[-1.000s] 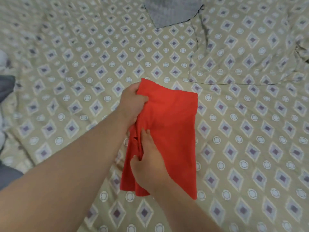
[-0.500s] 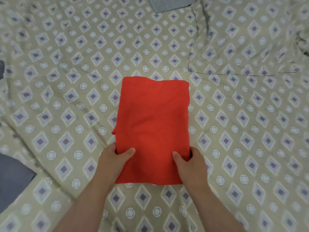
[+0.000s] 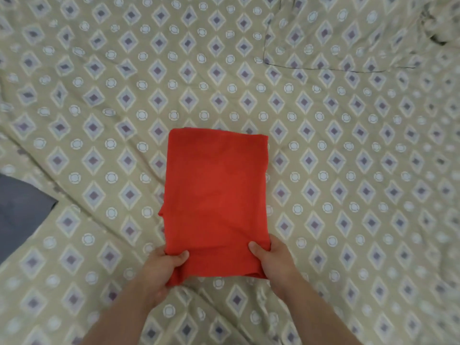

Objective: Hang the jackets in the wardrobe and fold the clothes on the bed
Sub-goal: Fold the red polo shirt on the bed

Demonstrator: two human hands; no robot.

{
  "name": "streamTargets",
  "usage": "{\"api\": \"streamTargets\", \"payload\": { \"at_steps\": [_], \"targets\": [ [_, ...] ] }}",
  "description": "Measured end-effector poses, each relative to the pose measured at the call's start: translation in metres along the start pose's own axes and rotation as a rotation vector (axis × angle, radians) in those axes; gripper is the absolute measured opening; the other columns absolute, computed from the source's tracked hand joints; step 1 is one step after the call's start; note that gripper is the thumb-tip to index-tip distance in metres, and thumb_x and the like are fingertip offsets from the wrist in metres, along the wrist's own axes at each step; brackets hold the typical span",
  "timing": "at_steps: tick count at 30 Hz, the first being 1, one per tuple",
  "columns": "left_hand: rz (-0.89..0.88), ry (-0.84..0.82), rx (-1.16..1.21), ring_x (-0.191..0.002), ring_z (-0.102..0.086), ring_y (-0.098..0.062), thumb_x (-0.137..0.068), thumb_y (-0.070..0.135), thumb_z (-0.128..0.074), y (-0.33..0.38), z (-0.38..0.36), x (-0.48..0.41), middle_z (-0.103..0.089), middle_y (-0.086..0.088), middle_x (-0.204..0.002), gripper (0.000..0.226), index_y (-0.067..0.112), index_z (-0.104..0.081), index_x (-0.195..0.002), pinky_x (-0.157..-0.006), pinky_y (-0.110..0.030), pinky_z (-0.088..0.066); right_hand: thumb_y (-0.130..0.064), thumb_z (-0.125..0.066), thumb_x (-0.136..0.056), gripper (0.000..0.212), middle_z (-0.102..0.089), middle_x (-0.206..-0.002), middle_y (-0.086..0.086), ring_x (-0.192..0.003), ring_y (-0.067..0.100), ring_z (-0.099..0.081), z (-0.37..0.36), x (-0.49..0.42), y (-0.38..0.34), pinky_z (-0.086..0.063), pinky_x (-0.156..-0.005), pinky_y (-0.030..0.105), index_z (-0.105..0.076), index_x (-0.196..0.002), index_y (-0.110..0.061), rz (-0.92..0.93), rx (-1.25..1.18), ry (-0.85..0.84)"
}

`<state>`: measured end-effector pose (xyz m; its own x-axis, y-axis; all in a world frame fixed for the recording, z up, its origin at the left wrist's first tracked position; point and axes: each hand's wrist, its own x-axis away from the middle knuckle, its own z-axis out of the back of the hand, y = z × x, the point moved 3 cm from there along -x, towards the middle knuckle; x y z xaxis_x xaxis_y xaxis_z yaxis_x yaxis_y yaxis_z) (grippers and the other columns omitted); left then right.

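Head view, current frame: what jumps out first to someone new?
The red garment, folded into a rectangle, lies mid-frame on the diamond-patterned bedsheet. The left hand and right hand pinch its near corners, thumbs on top. A grey cloth pokes in at the left edge.

A folded red garment [image 3: 215, 195] lies flat on the bed [image 3: 99, 95], which is covered by a beige sheet with a pattern of diamonds and circles. The garment forms a tall rectangle. The left hand [image 3: 161, 270] grips its near left corner, with the thumb on top of the cloth. The right hand [image 3: 272, 262] grips the near right corner in the same way. The near edge is lifted a little from the sheet. A pillow [image 3: 348, 33] in the same pattern lies at the far right. A grey cloth [image 3: 22, 207] shows at the left edge.
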<state>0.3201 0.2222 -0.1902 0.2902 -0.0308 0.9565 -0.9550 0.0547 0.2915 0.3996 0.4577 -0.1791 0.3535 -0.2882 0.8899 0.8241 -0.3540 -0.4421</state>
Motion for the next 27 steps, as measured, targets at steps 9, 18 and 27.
{"api": "streamTargets", "payload": {
  "at_steps": [9,18,27],
  "targets": [
    [-0.109,0.104,0.150,-0.056,-0.061,-0.014,-0.089,0.003,-0.059,0.009,0.006,0.049,-0.072,0.007,-0.080,0.045,0.027,-0.059,-0.126,-0.045,-0.026,-0.046,-0.031,-0.062,-0.091,0.059,-0.063,-0.118,-0.016,-0.099,0.009,-0.067,0.013,0.048,-0.011,-0.058,-0.079,0.030,-0.040,-0.144,-0.041,0.108,0.151,0.066],
    [-0.207,-0.147,0.695,-0.093,-0.071,-0.022,-0.097,0.007,-0.050,0.140,-0.056,0.048,-0.070,-0.014,-0.103,0.018,-0.002,-0.064,-0.103,-0.072,-0.030,-0.060,-0.018,-0.043,-0.096,0.032,-0.076,-0.100,0.013,-0.072,0.023,-0.072,-0.006,0.008,-0.127,-0.051,-0.042,0.022,-0.070,-0.096,-0.002,-0.082,-0.662,-0.278],
    [-0.810,0.014,-0.521,-0.126,-0.049,0.002,-0.085,0.024,-0.072,0.161,-0.066,-0.007,-0.045,0.004,-0.148,0.078,0.026,-0.031,-0.151,-0.102,-0.013,-0.037,-0.013,-0.067,-0.092,0.014,-0.073,-0.073,0.003,-0.047,0.008,-0.060,-0.019,-0.048,-0.160,-0.043,-0.036,0.017,-0.063,-0.102,-0.005,-0.012,-0.289,-0.053]
  ]
}}
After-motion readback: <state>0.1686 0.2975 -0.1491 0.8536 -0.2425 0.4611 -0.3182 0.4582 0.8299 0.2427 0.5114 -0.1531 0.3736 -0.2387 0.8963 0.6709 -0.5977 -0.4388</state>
